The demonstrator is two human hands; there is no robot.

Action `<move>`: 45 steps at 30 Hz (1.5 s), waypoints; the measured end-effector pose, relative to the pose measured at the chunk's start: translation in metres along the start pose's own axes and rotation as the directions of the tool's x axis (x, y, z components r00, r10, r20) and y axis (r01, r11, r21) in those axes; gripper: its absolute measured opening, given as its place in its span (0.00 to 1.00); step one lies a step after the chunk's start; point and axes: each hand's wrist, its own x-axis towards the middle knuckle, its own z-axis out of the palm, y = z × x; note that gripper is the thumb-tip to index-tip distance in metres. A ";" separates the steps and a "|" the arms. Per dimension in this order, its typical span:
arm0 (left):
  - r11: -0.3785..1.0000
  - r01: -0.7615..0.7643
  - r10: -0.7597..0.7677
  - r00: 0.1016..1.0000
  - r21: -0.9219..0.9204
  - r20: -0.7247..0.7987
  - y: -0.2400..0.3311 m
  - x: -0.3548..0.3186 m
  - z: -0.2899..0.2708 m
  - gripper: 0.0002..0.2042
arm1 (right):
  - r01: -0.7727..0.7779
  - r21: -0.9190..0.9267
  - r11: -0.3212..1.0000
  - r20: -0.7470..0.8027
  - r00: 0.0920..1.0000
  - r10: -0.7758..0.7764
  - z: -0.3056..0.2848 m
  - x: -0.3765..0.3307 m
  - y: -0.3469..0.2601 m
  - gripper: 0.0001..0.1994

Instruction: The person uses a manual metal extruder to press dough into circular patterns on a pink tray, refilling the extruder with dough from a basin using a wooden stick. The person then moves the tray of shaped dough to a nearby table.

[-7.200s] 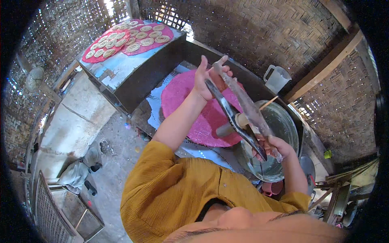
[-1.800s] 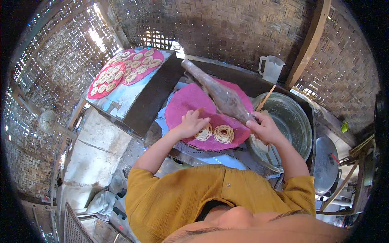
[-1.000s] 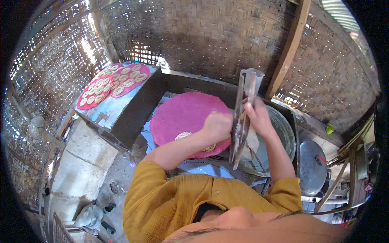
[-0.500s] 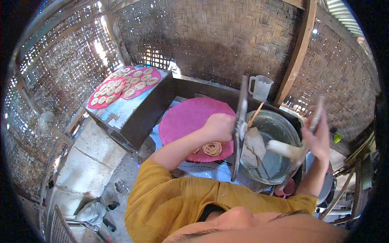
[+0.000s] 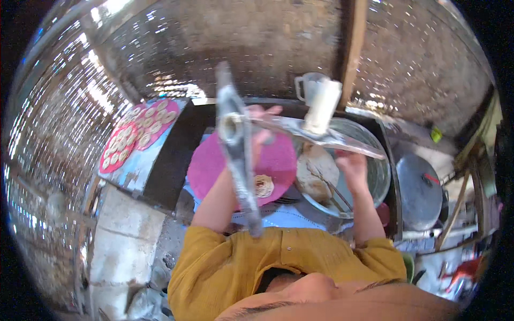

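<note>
I hold a hinged metal press [image 5: 238,155] spread wide and lifted close to the camera. One arm runs down toward my chest, the other stretches right with a white plunger [image 5: 323,107] standing on it. My left hand [image 5: 261,127] grips the press near its hinge. My right hand [image 5: 350,163] holds the far end of the right arm. Below lies a round pink mat [image 5: 214,171] with one coil of dough [image 5: 263,185] on it. A metal bowl [image 5: 381,176] holding a lump of pale dough [image 5: 315,167] sits under my right hand.
Two pink mats [image 5: 136,134] with several dough coils lie on a blue-topped stand at the left. A metal lid [image 5: 422,190] rests at the right, a clear jug [image 5: 304,86] behind the bowl. Woven bamboo walls and a wooden post [image 5: 350,48] close the back.
The press, held shut over the mat a second ago, has been swung apart and raised toward the camera. My right hand moved out right with one arm.
</note>
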 end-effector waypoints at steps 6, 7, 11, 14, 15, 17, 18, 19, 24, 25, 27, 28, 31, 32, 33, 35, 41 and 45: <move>0.951 0.141 -0.081 0.973 0.276 -0.217 0.052 -0.011 0.012 0.17 | -0.035 -0.988 0.153 0.075 0.751 0.656 -0.030 -0.032 0.075 0.31; 0.941 0.148 -0.077 0.970 0.305 -0.232 0.058 -0.013 0.015 0.17 | -0.083 -0.990 0.117 0.027 0.697 0.716 -0.030 -0.035 0.084 0.29; 0.913 0.212 -0.128 0.960 0.347 -0.249 0.056 -0.020 0.007 0.18 | 0.076 -0.961 0.265 0.232 0.743 0.628 -0.065 -0.052 0.147 0.20; 0.893 0.215 -0.126 0.963 0.394 -0.238 0.053 -0.028 -0.002 0.17 | -0.025 -0.984 0.177 0.100 0.745 0.660 -0.073 -0.037 0.125 0.15; 0.889 0.252 -0.182 0.960 0.382 -0.211 0.055 -0.031 -0.004 0.17 | 0.071 -0.991 0.117 0.129 0.767 0.628 -0.078 -0.024 0.104 0.15; 0.910 0.311 -0.273 0.947 0.273 -0.166 0.067 -0.035 -0.012 0.19 | 0.207 -0.978 0.008 0.171 0.786 0.595 -0.084 0.002 0.066 0.14; 0.910 0.309 -0.270 0.948 0.276 -0.171 0.068 -0.036 -0.011 0.19 | 0.231 -0.972 -0.048 0.160 0.792 0.589 -0.087 0.011 0.053 0.14; 0.912 0.307 -0.289 0.952 0.273 -0.103 0.065 -0.036 -0.010 0.19 | 0.228 -0.973 -0.047 0.157 0.791 0.591 -0.090 0.017 0.048 0.14; 0.867 0.413 -0.418 0.907 0.277 -0.046 0.059 -0.057 -0.041 0.20 | 0.162 -0.986 -0.050 0.115 0.858 0.501 -0.110 0.020 0.076 0.13; 0.867 0.414 -0.416 0.908 0.278 -0.055 0.060 -0.056 -0.037 0.20 | 0.169 -0.984 -0.047 0.123 0.855 0.505 -0.108 0.017 0.084 0.13; 0.860 0.303 -0.331 0.944 0.410 -0.002 0.064 -0.050 -0.023 0.20 | 0.120 -0.993 -0.003 0.097 0.815 0.571 -0.105 0.009 0.098 0.13; 0.859 0.304 -0.330 0.944 0.411 -0.007 0.067 -0.049 -0.020 0.20 | 0.124 -0.992 -0.002 0.101 0.813 0.573 -0.105 0.005 0.102 0.13; 0.839 0.325 -0.337 0.940 0.437 -0.052 0.073 -0.048 -0.013 0.20 | 0.001 -0.987 0.159 0.098 0.792 0.603 -0.105 -0.003 0.112 0.11; 0.811 0.391 -0.388 0.916 0.435 -0.100 0.075 -0.047 -0.012 0.20 | 0.034 -0.986 0.163 0.128 0.784 0.607 -0.104 -0.006 0.113 0.11; 0.780 0.456 -0.438 0.887 0.429 -0.146 0.076 -0.047 -0.011 0.20 | 0.066 -0.984 0.167 0.156 0.776 0.611 -0.103 -0.009 0.115 0.11; 0.778 0.394 -0.401 0.911 0.490 -0.096 0.073 -0.052 -0.022 0.20 | 0.057 -0.972 0.227 0.186 0.777 0.601 -0.096 -0.014 0.109 0.11; 0.678 0.500 -0.472 0.858 0.539 -0.204 0.068 -0.053 -0.018 0.16 | 0.004 -0.967 0.253 0.172 0.743 0.646 -0.094 -0.029 0.091 0.10; 0.663 0.638 -0.573 0.769 0.392 -0.283 0.064 -0.054 -0.019 0.13 | -0.390 -0.879 0.276 0.054 0.493 0.868 -0.086 -0.003 0.007 0.19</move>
